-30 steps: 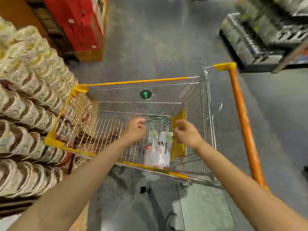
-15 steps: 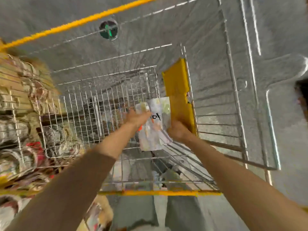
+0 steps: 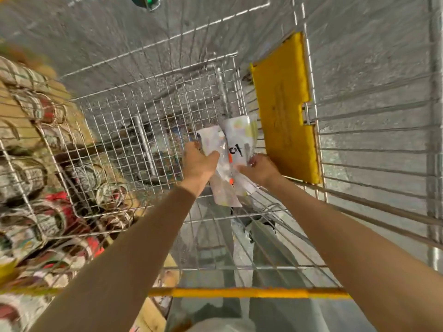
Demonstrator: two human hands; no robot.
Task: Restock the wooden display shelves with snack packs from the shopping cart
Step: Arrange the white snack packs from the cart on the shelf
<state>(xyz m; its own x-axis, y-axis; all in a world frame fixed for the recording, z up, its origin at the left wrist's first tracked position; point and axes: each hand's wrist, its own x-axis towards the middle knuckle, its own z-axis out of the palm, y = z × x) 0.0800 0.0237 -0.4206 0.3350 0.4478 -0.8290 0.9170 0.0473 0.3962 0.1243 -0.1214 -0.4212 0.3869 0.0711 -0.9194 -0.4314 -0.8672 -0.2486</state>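
White snack packs [image 3: 231, 149] with pastel spots and orange marks lie at the bottom of the wire shopping cart [image 3: 143, 111], beside its yellow flap [image 3: 285, 111]. My left hand [image 3: 199, 164] grips the packs' left side, fingers curled over the wrapper. My right hand [image 3: 260, 168] holds their right side from below. Both arms reach down over the cart's yellow front rail [image 3: 251, 293]. The wooden display shelves [image 3: 33, 164] at left hold rows of similar bundled snack packs, seen through the cart's wire side.
Grey floor shows through the cart's mesh. Cart walls rise on all sides around my hands. A round green arrow sticker [image 3: 145, 0] lies on the floor beyond the cart. The shelf's stacked packs press close against the cart's left wall.
My head has leaned further over the cart, so the view is closer. Both hands went from above the packs to closing on them at the cart bottom.
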